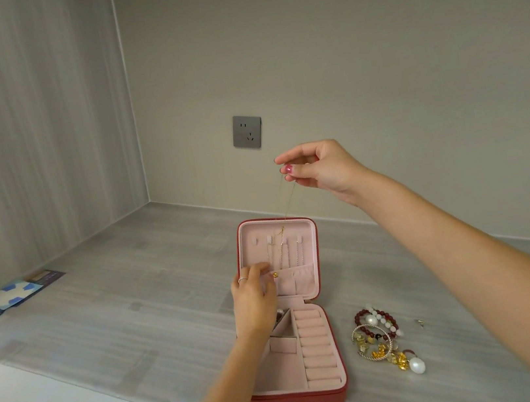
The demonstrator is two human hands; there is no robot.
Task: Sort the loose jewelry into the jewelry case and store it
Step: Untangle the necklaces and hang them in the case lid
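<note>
Grey wood-grain panels wall in the alcove, and the same matte grain runs across the counter [108,313] where the jewelry case [290,334] sits open, its red shell lined in soft pink velvet. Your right hand [317,167] is raised well above the case, thumb and forefinger pinched on the top of a fine gold necklace [286,204]; the chain hangs nearly straight down, its long axis vertical, toward the hooks in the upright lid [278,254]. Your left hand [254,297] is the nearer one to that lid, fingers curled at the lower end of the chain beside a small gold bead [275,274], just above the gathered pocket; whether they actually grip the chain I cannot tell for sure. Seating it likely turns on lowering the top end onto a hook directly beneath. Padded ring rolls [316,348] fill the tray's right side. Right of the case lies a loose heap of bracelets [378,338], red beads, pearls and gold pieces.
</note>
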